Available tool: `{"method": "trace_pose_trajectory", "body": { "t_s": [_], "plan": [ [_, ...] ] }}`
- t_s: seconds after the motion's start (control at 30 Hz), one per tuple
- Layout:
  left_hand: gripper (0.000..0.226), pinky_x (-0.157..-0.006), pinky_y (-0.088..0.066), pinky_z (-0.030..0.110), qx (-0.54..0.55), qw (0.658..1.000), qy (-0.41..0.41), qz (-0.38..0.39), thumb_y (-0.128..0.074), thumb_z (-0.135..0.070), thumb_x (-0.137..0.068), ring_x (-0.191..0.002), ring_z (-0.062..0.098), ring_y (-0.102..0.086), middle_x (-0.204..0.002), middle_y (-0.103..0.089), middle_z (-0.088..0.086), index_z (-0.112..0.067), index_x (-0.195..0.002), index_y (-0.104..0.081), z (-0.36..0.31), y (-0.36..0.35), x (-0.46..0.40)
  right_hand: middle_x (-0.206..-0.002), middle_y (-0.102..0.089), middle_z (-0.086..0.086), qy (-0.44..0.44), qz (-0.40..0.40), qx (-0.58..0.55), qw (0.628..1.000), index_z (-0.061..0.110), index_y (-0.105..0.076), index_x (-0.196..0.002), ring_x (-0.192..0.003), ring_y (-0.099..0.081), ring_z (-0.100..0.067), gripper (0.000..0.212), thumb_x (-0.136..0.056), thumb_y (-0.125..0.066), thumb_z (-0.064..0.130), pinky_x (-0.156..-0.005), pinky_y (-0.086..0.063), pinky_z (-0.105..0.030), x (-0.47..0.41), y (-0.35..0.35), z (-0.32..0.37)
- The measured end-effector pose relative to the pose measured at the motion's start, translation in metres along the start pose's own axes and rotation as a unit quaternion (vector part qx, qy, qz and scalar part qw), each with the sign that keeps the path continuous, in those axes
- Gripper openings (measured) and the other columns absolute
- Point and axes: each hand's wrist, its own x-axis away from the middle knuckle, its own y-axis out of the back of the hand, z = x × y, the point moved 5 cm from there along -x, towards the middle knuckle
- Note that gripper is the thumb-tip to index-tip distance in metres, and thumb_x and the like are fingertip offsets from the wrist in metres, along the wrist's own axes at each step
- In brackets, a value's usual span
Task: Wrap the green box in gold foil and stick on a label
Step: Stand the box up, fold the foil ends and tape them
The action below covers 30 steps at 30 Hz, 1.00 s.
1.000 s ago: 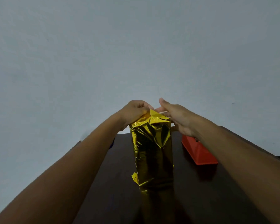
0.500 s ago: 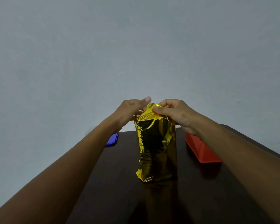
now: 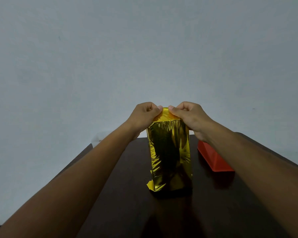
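Your two hands pinch the foil flap on top of the upright wrapped box.

The gold foil (image 3: 169, 152) covers the box completely as it stands on end on the dark table (image 3: 127, 194); no writing or label shows on it. Your left hand (image 3: 144, 114) and right hand (image 3: 187, 114) have their fingers curled, thumbs pressing the top fold. A red object (image 3: 213, 157) lies just right of the box.
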Motion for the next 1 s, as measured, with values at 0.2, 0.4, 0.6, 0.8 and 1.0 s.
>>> {"method": "trace_pose_trajectory", "body": {
  "t_s": [0.2,0.4,0.6,0.8,1.0],
  "plan": [
    [0.028,-0.070,-0.046,0.025,-0.083,0.993,-0.073,-0.032,-0.059,-0.036,-0.101,-0.085,0.013,-0.059,-0.091,-0.062,-0.002,-0.012,-0.087,-0.065,-0.004,0.001,-0.004,-0.107,-0.064,-0.002,0.024,-0.064,0.018,0.998,0.020,-0.065,-0.081,-0.108,-0.060,-0.022,0.022,-0.090,-0.075,0.037,-0.084,-0.050,-0.033,-0.005,0.004,-0.001],
    [0.030,-0.085,-0.052,0.025,-0.092,0.995,-0.037,0.018,-0.064,-0.032,-0.098,-0.104,0.015,-0.065,-0.114,-0.067,0.002,-0.017,-0.124,-0.064,0.011,-0.002,-0.009,-0.127,-0.054,-0.003,-0.041,-0.028,0.076,0.996,0.019,-0.056,-0.132,-0.117,-0.054,-0.022,0.054,-0.088,-0.076,0.042,-0.082,-0.045,-0.026,-0.008,0.007,-0.019],
    [0.038,-0.095,-0.055,0.043,-0.033,0.991,0.108,0.068,-0.061,-0.035,-0.100,-0.086,0.023,-0.065,-0.099,-0.066,0.018,-0.001,-0.117,-0.066,0.019,-0.008,-0.015,-0.121,-0.065,-0.004,-0.109,-0.005,0.082,0.991,0.011,-0.069,-0.117,-0.117,-0.057,-0.023,0.052,-0.081,-0.081,0.046,-0.099,-0.048,-0.038,-0.017,0.011,-0.022],
    [0.042,-0.088,-0.054,0.038,-0.038,0.992,0.113,0.051,-0.058,-0.039,-0.101,-0.093,0.027,-0.068,-0.100,-0.065,0.018,-0.002,-0.119,-0.063,0.027,-0.008,-0.019,-0.114,-0.065,-0.003,-0.106,-0.029,0.055,0.992,0.011,-0.072,-0.113,-0.106,-0.057,-0.019,0.041,-0.083,-0.081,0.037,-0.079,-0.044,-0.029,-0.016,0.010,-0.021],
    [0.057,-0.094,-0.057,0.041,-0.085,0.990,0.104,0.038,-0.067,-0.064,-0.085,-0.103,0.026,-0.067,-0.112,-0.068,0.009,-0.013,-0.112,-0.067,0.029,-0.009,-0.024,-0.114,-0.066,-0.003,-0.103,-0.036,0.055,0.992,0.012,-0.073,-0.114,-0.104,-0.058,-0.018,0.040,-0.084,-0.080,0.038,-0.068,-0.041,-0.023,-0.018,0.012,-0.023]
  ]
}}
